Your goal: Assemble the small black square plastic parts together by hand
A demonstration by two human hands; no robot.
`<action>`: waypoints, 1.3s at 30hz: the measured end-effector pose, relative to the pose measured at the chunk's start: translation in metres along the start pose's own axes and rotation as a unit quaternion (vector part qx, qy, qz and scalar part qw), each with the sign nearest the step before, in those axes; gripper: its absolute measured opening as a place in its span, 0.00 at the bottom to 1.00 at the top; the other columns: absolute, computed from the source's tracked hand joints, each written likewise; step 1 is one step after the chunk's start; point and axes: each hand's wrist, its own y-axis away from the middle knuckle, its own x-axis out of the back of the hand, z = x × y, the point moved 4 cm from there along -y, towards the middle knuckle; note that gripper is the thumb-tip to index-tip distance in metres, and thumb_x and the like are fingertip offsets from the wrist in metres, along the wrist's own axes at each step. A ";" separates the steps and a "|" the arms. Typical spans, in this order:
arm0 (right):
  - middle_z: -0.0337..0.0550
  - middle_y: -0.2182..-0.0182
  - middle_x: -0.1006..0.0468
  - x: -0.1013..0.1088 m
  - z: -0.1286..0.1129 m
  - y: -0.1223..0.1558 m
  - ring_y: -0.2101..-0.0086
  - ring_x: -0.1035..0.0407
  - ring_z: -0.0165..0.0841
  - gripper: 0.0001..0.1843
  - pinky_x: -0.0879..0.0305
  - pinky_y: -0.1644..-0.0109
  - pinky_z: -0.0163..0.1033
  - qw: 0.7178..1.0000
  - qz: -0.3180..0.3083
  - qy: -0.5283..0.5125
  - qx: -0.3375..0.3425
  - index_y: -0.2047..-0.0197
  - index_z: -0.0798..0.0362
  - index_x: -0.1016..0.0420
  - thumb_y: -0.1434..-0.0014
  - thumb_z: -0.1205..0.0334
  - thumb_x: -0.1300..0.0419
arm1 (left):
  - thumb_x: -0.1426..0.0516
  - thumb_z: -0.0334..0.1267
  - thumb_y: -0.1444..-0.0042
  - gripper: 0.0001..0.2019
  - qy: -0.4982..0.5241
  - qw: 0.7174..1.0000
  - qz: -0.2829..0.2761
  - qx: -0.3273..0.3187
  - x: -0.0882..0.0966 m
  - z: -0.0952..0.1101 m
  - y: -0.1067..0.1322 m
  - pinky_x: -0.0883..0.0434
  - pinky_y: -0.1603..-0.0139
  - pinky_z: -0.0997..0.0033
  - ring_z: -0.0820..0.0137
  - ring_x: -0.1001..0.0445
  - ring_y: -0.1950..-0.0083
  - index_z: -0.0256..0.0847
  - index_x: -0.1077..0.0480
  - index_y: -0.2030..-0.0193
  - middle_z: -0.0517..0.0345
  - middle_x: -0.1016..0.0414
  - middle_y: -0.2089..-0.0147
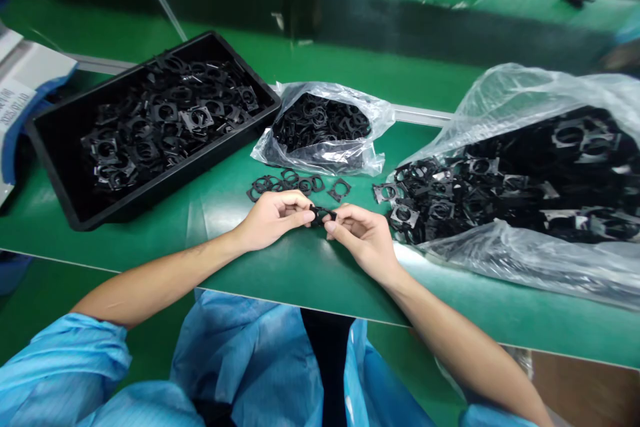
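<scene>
My left hand (pixel 273 219) and my right hand (pixel 363 237) meet over the green table (pixel 300 267), both pinching one small black plastic part (pixel 321 215) between their fingertips. Just beyond the hands lie several loose black ring parts (pixel 293 183) on the table. A small clear bag of black rings (pixel 323 128) sits behind them. To the right, a large clear bag (pixel 525 167) spills several square black frame parts (pixel 405 213) close to my right hand.
A black tray (pixel 55 147) filled with black frame parts stands at the left. White papers (pixel 20 90) lie at the far left edge. A green conveyor (pixel 350 20) runs across the back. My blue sleeves show at the bottom.
</scene>
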 end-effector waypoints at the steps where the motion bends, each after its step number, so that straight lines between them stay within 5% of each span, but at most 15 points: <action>1: 0.37 0.75 0.24 0.000 0.000 0.000 0.75 0.32 0.28 0.23 0.34 0.68 0.35 1.000 0.001 -0.002 -0.001 0.71 0.53 0.23 0.55 0.44 0.23 | 0.33 0.51 0.44 0.18 0.001 1.000 -0.007 0.000 0.000 0.000 0.000 0.28 0.64 0.74 0.72 0.25 0.67 0.35 0.22 0.67 0.56 0.24 0.68; 17: 0.38 0.75 0.21 -0.002 -0.002 0.000 0.76 0.31 0.27 0.21 0.31 0.68 0.36 0.995 -0.037 -0.075 -0.054 0.72 0.53 0.22 0.56 0.47 0.21 | 0.36 0.55 0.42 0.22 0.011 0.997 -0.070 0.017 -0.003 0.002 0.000 0.34 0.67 0.74 0.72 0.28 0.69 0.34 0.23 0.69 0.53 0.23 0.70; 30: 0.37 0.78 0.24 -0.003 -0.007 0.001 0.76 0.32 0.28 0.25 0.32 0.66 0.37 0.998 -0.046 -0.022 -0.047 0.76 0.53 0.25 0.53 0.41 0.24 | 0.36 0.56 0.41 0.23 -0.010 0.999 -0.041 0.002 -0.001 0.002 0.000 0.36 0.69 0.74 0.73 0.31 0.70 0.35 0.26 0.72 0.56 0.27 0.72; 39: 0.37 0.77 0.23 -0.002 -0.005 0.000 0.76 0.32 0.28 0.22 0.31 0.67 0.36 0.997 -0.025 -0.058 -0.051 0.75 0.53 0.22 0.57 0.45 0.21 | 0.35 0.55 0.42 0.22 -0.005 0.999 -0.050 0.000 -0.001 0.001 0.000 0.34 0.68 0.75 0.73 0.29 0.69 0.34 0.24 0.71 0.54 0.25 0.70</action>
